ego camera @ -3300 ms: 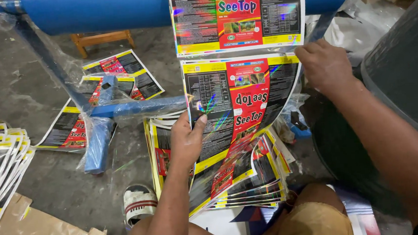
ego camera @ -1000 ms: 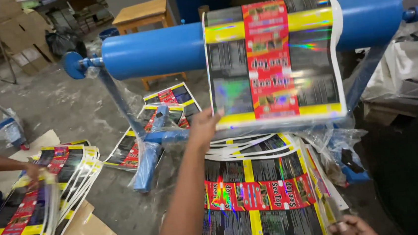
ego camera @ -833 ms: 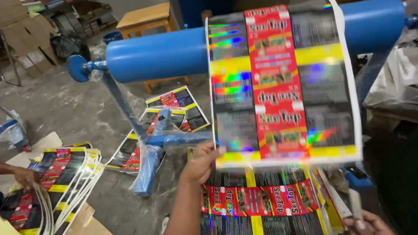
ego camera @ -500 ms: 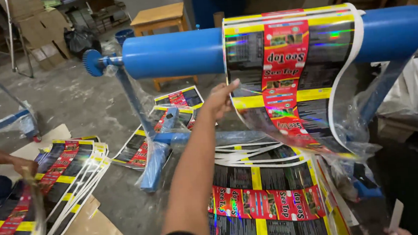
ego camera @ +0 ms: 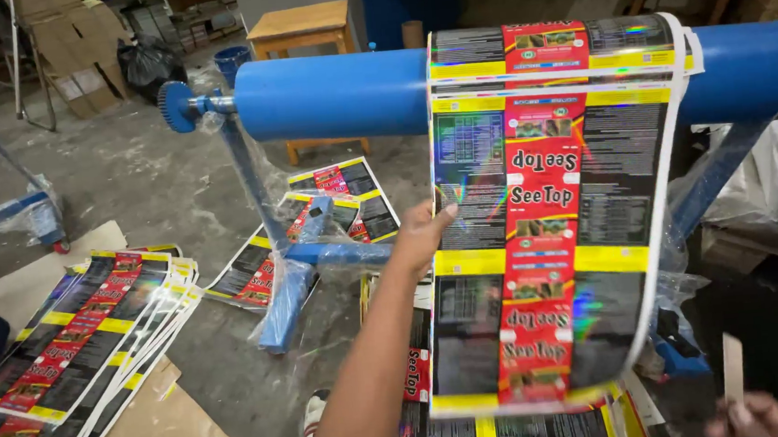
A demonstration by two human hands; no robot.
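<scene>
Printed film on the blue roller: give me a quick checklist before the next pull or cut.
1. Left hand gripping the printed film at its left edge: ok.
2. Film draped over the blue roller, hanging flat: ok.
3. Right hand in position: cannot tell, only its top shows at the frame bottom, holding a thin flat stick.
4. Film's lower edge above the sheets on the floor: ok.
5. Roller free to turn: cannot tell.

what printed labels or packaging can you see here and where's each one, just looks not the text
Printed film web: hangs from blue roller, glossy black, red centre stripe, yellow bands; left hand grips its edge.
Cut sheets: fanned stack, floor left, same colours.
More sheets: floor under stand.
</scene>
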